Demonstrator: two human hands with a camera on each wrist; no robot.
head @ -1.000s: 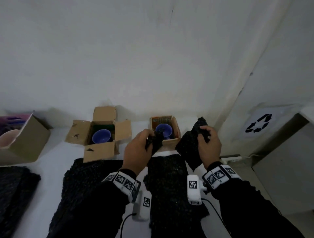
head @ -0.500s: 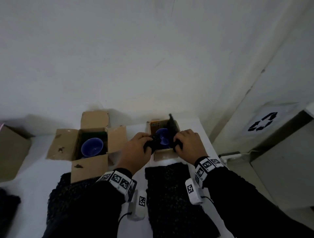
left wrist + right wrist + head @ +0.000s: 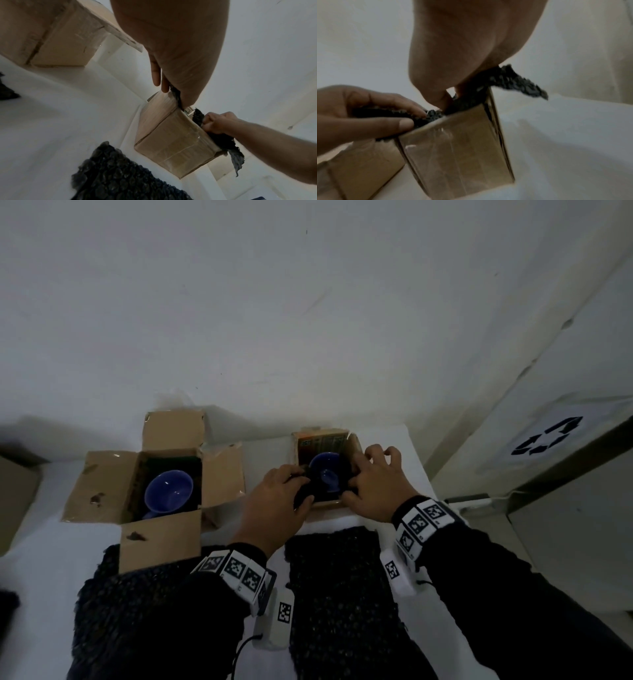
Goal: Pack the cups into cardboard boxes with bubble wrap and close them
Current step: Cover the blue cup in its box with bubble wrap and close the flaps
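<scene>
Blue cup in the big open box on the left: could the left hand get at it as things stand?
Probably yes: the larger box has its flaps spread and the blue cup lies uncovered, but the left hand first must release the black bubble wrap.

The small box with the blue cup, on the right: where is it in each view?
Head: small box, centre, between both hands.
Left wrist: small box, lower centre.
Right wrist: small box, lower centre.
Shared landmark: black bubble wrap at its rim.
</scene>
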